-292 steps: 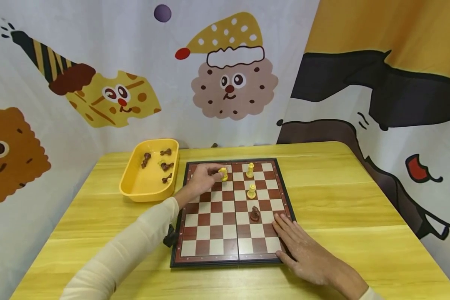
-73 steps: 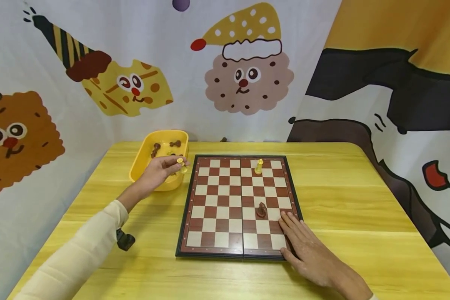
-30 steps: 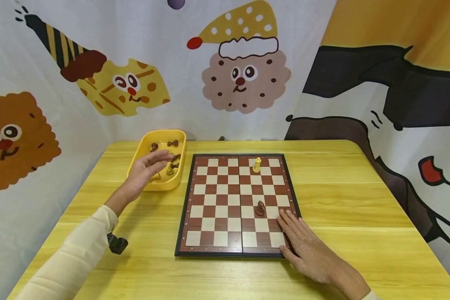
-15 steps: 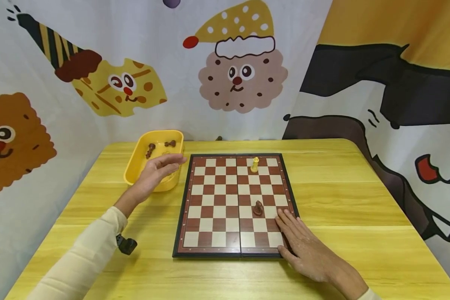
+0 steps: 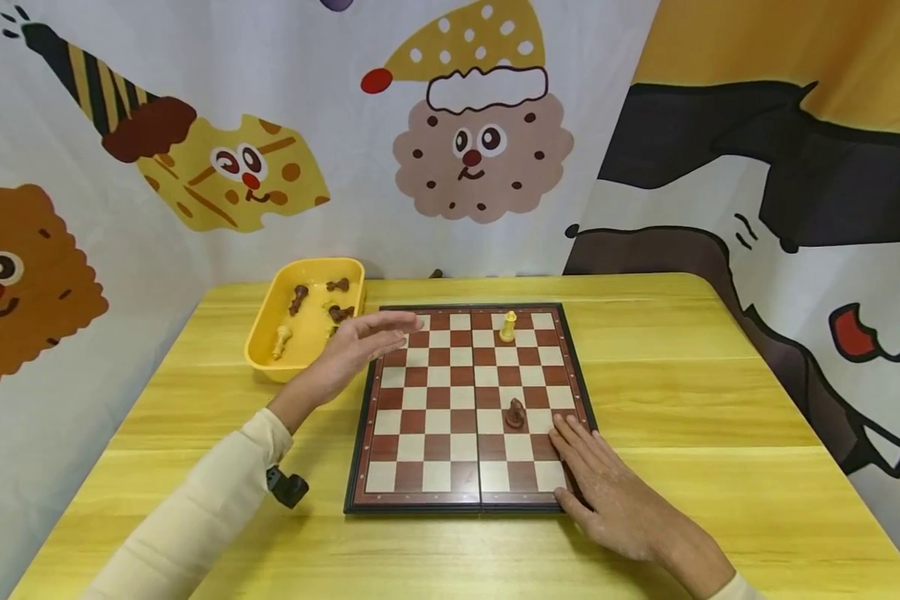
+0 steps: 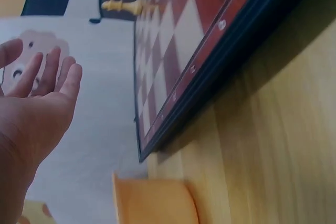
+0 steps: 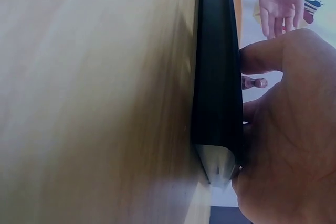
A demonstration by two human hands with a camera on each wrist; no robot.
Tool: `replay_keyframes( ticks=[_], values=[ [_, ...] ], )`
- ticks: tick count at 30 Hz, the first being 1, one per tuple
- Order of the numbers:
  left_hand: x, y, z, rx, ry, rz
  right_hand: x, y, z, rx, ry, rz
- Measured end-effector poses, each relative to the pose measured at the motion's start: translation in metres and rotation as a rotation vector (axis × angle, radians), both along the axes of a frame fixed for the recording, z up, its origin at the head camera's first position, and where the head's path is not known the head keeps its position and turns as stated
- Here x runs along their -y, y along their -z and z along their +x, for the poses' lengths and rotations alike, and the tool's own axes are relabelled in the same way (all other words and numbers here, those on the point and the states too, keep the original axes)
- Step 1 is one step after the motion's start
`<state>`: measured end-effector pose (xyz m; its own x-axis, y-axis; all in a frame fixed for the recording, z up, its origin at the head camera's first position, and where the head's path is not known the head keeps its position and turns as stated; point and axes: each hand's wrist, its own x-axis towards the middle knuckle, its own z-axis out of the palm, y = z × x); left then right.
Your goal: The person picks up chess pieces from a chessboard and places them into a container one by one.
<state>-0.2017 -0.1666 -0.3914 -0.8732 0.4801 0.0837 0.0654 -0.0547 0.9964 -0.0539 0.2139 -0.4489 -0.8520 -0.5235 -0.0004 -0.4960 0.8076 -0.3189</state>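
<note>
My left hand (image 5: 356,354) hovers over the far left corner of the chessboard (image 5: 412,497), fingers extended and holding nothing. The left wrist view shows the same hand (image 6: 39,114) with its palm bare, above board level. My right hand (image 5: 618,500) rests on the board's near right edge, fingers straight over the border. In the right wrist view that hand (image 7: 294,114) lies against the black side of the board (image 7: 218,77). A tall yellow chess piece (image 5: 507,327) stands upright near the far edge. A brown knight (image 5: 514,413) stands close to my right fingertips.
Left of the board, a yellow tray (image 5: 258,346) holds several brown pieces (image 5: 298,300) and a yellow piece (image 5: 282,342) lying on its side. The wooden table (image 5: 690,392) ends at a patterned curtain (image 5: 270,50). A black camera (image 5: 288,489) sits on my left wrist.
Two yellow pieces have left the board since the earliest frame, one carried to the tray in my left hand. That hand, now free, has swung right from the tray. My right hand stays put.
</note>
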Motion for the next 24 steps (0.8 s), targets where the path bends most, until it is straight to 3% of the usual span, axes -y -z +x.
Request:
replay_keyframes(
  ticks=[5,13,24],
  values=[
    [-0.022,0.009,0.0,-0.045,0.047,-0.103,0.0,0.0,0.0,-0.027,0.006,0.013],
    [-0.057,0.027,0.006,-0.017,0.119,-0.17,0.0,-0.002,-0.002,-0.045,-0.008,0.027],
    [-0.099,0.036,0.02,-0.08,0.24,-0.301,0.001,-0.011,-0.004,-0.006,-0.005,0.024]
  ],
)
